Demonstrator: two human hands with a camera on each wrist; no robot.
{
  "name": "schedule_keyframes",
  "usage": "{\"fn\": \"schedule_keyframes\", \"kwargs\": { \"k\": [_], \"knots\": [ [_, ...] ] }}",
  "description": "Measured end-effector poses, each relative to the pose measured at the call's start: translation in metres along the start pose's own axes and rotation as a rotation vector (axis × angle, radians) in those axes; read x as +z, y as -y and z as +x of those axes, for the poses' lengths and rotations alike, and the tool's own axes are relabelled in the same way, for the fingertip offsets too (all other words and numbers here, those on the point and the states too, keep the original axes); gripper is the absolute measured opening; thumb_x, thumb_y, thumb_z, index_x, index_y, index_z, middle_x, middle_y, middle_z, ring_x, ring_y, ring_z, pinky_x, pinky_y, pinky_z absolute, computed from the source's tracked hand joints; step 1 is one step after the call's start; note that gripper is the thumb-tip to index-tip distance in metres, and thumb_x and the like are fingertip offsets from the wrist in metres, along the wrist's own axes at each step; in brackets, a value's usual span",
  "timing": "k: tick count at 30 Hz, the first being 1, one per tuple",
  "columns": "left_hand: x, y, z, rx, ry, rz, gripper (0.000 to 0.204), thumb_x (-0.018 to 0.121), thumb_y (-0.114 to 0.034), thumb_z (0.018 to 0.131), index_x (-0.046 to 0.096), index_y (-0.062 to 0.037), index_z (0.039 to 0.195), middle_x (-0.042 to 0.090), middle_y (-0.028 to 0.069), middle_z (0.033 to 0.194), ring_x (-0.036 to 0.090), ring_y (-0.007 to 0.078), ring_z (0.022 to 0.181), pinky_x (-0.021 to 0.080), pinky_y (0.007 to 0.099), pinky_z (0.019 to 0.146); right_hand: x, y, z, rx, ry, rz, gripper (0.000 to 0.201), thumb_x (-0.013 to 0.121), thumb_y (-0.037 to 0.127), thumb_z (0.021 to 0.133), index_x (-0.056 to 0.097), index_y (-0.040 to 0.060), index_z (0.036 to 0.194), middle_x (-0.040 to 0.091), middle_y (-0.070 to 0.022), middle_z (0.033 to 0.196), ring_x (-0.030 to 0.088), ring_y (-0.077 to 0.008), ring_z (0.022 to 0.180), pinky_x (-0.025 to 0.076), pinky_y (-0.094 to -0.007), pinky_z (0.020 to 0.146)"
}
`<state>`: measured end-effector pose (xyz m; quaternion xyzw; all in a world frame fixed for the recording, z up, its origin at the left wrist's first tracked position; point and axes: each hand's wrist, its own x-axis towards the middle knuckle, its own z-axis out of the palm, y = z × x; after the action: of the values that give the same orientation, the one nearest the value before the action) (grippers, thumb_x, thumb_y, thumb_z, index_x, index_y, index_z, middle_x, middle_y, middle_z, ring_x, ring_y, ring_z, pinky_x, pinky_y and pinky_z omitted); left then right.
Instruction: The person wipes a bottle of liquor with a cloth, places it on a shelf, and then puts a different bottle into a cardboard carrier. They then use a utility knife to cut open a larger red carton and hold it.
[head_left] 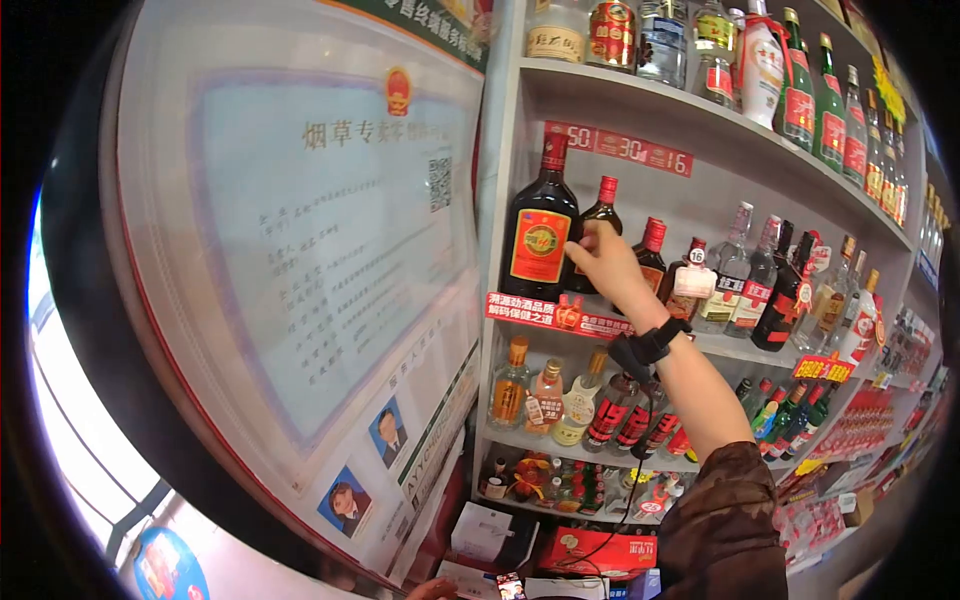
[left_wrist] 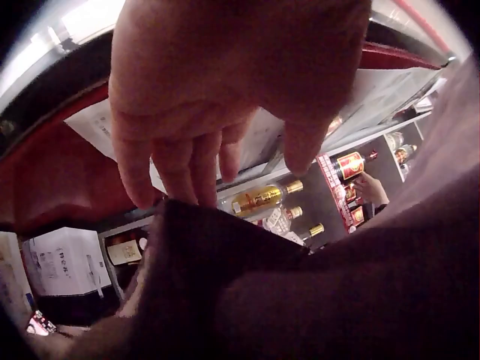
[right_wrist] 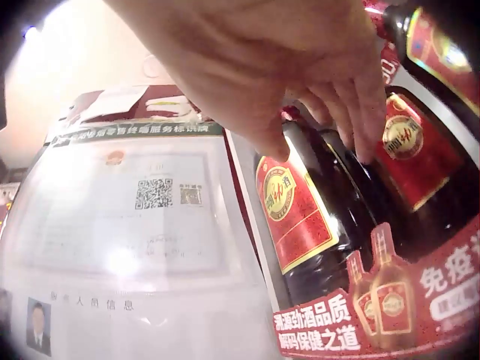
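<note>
On the middle shelf stands a large dark bottle (head_left: 543, 235) with a red-and-yellow label, beside a smaller dark red-capped bottle (head_left: 603, 208). My right hand (head_left: 610, 262) is at these two. In the right wrist view, its thumb lies by the label of the left bottle (right_wrist: 296, 210), and its bent fingers (right_wrist: 364, 112) reach down by the neighbouring bottle (right_wrist: 420, 150); firm contact cannot be told. My left hand (left_wrist: 232, 75) hangs with fingers extended and apart, holding nothing visible; only a bit of a hand (head_left: 433, 590) shows at the head view's bottom edge.
A large framed certificate (head_left: 330, 220) covers the wall left of the shelves. Bottles crowd the upper shelf (head_left: 640, 85) and the lower one. Red boxes (head_left: 600, 553) and a white box (head_left: 490, 530) sit at the bottom. A cable hangs from the right wrist.
</note>
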<state>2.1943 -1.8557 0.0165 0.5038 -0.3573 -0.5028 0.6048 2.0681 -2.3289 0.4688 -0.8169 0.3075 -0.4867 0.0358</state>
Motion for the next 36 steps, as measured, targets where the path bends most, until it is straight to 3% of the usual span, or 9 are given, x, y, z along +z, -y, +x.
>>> {"fn": "schedule_keyframes", "kwargs": {
  "k": [7,11,20,23,25,31,32,34,36],
  "knots": [
    [0.001,-0.005,-0.002,-0.013,0.016,-0.096,0.051,0.060,-0.014,0.100,0.041,0.0019,0.145,0.061,0.0141,0.131,0.056,0.0214,0.122,0.043,0.0323,0.104,0.020,-0.003,-0.007,0.141,0.207,-0.123,0.067,0.070,0.053,0.083,0.059,-0.0060,0.113,0.068,-0.0164,0.089,0.068,-0.0310,0.085,0.052,-0.0405,0.075],
    [-0.007,0.009,-0.003,-0.008,0.093,-0.104,0.050,0.059,-0.013,0.100,0.041,0.0026,0.144,0.062,0.0133,0.127,0.059,0.0217,0.118,0.044,0.0331,0.103,0.024,-0.002,-0.011,0.127,0.146,-0.153,0.065,0.068,0.056,0.083,0.061,-0.0036,0.107,0.068,-0.0167,0.090,0.068,-0.0319,0.086,0.052,-0.0417,0.075],
    [0.008,-0.018,-0.005,-0.087,0.159,0.062,0.045,0.060,-0.019,0.100,0.049,0.0023,0.138,0.066,0.0121,0.121,0.060,0.0207,0.114,0.043,0.0342,0.103,0.021,0.010,-0.026,0.184,0.128,-0.122,0.065,0.067,0.050,0.086,0.058,-0.0026,0.122,0.069,-0.0178,0.102,0.067,-0.0334,0.099,0.052,-0.0433,0.084],
    [0.019,-0.018,-0.009,-0.107,0.132,0.029,0.045,0.061,-0.019,0.099,0.049,0.0020,0.138,0.066,0.0123,0.121,0.060,0.0207,0.115,0.043,0.0340,0.102,-0.002,0.025,-0.068,-0.159,-0.093,-0.071,0.045,0.066,0.030,0.089,0.058,-0.0008,0.122,0.066,-0.0202,0.111,0.063,-0.0358,0.106,0.050,-0.0437,0.090],
    [0.028,-0.007,-0.010,-0.130,0.147,0.041,0.046,0.062,-0.017,0.099,0.049,0.0020,0.138,0.066,0.0124,0.121,0.060,0.0207,0.115,0.044,0.0338,0.102,-0.028,0.040,-0.122,-0.328,-0.066,-0.020,0.036,0.067,0.020,0.088,0.059,0.0017,0.118,0.065,-0.0183,0.109,0.063,-0.0361,0.101,0.051,-0.0444,0.087],
    [0.091,0.028,-0.019,-0.181,0.440,0.070,0.046,0.063,-0.015,0.099,0.048,0.0024,0.138,0.064,0.0131,0.125,0.059,0.0204,0.118,0.046,0.0338,0.102,-0.116,0.039,-0.387,0.026,1.146,-0.124,0.030,0.056,0.034,0.095,0.058,0.0138,0.117,0.067,-0.0130,0.101,0.066,-0.0344,0.092,0.054,-0.0481,0.073],
    [0.106,0.033,-0.024,-0.266,0.445,0.049,0.040,0.064,-0.015,0.097,0.055,0.0011,0.133,0.063,0.0134,0.128,0.057,0.0215,0.122,0.045,0.0349,0.103,-0.128,0.009,-0.469,-0.004,0.986,-0.006,0.028,0.056,0.034,0.095,0.057,0.0127,0.114,0.067,-0.0142,0.097,0.066,-0.0364,0.090,0.054,-0.0488,0.071],
    [0.139,0.031,-0.033,-0.190,0.586,0.242,0.031,0.065,-0.018,0.097,0.065,-0.0016,0.123,0.062,0.0126,0.130,0.053,0.0236,0.126,0.042,0.0373,0.106,-0.182,-0.004,-0.581,0.269,1.283,-0.175,0.036,0.059,0.036,0.093,0.057,0.0077,0.114,0.066,-0.0185,0.104,0.065,-0.0374,0.095,0.053,-0.0483,0.078],
    [0.191,0.006,-0.053,-0.212,0.641,0.445,0.028,0.065,-0.026,0.097,0.071,-0.0053,0.114,0.061,0.0111,0.133,0.050,0.0256,0.130,0.038,0.0391,0.110,-0.250,0.000,-0.707,0.475,1.238,-0.155,0.040,0.057,0.040,0.094,0.060,0.0075,0.116,0.066,-0.0183,0.108,0.062,-0.0376,0.103,0.050,-0.0473,0.089]
  ]
}}
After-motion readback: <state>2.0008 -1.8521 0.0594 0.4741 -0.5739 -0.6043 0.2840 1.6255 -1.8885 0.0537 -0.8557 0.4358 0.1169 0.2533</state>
